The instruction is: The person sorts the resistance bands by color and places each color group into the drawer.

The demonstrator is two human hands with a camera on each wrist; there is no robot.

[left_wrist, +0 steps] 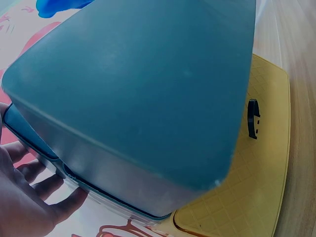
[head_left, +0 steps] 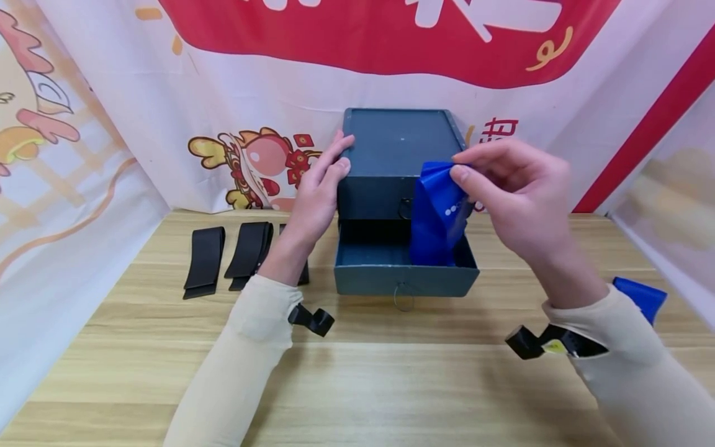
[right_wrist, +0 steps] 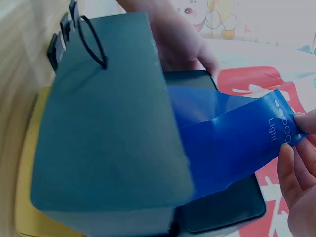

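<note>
A dark blue-green drawer cabinet (head_left: 399, 146) stands against the back cloth, its second drawer (head_left: 391, 283) pulled out. Between thumb and fingers, my right hand (head_left: 527, 198) pinches the upper end of a blue resistance band (head_left: 432, 214) printed "Light". The band hangs down into the right side of that drawer, and the drawer front hides its lower end in the right wrist view. My left hand (head_left: 318, 195) rests against the cabinet's left side, fingers near the top edge. A thin ring pull (head_left: 403, 298) hangs on the drawer front.
Several folded black bands (head_left: 203, 261) lie on the table left of the cabinet, one partly behind my left forearm. Another blue band (head_left: 642, 298) lies at the right, beyond my right sleeve. Below the open drawer, a yellow front (left_wrist: 269, 163) bears a black handle (left_wrist: 253, 118).
</note>
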